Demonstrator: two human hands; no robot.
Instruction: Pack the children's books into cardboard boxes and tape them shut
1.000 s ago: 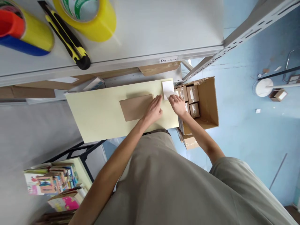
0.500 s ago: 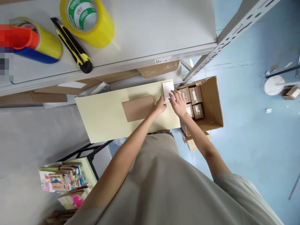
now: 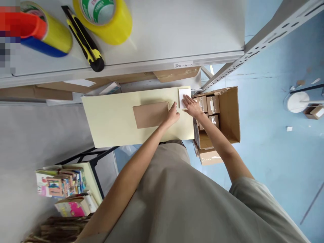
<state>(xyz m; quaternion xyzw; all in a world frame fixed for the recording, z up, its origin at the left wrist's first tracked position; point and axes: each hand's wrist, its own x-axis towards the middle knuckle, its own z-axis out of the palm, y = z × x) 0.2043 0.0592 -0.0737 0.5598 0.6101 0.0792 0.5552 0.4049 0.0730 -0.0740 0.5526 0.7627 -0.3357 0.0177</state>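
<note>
On the grey shelf, two yellow tape rolls flank a yellow-and-black utility knife at about eleven o'clock. An open carton of small boxes stands on the blue floor toward three o'clock. Colourful books lie stacked at eight o'clock.

Little can be read: the small white label stuck on the front edge of the grey metal shelf carries a handwritten code, roughly "D2-4-1". The green-and-white core print inside the yellow tape roll is too blurred to make out.
</note>
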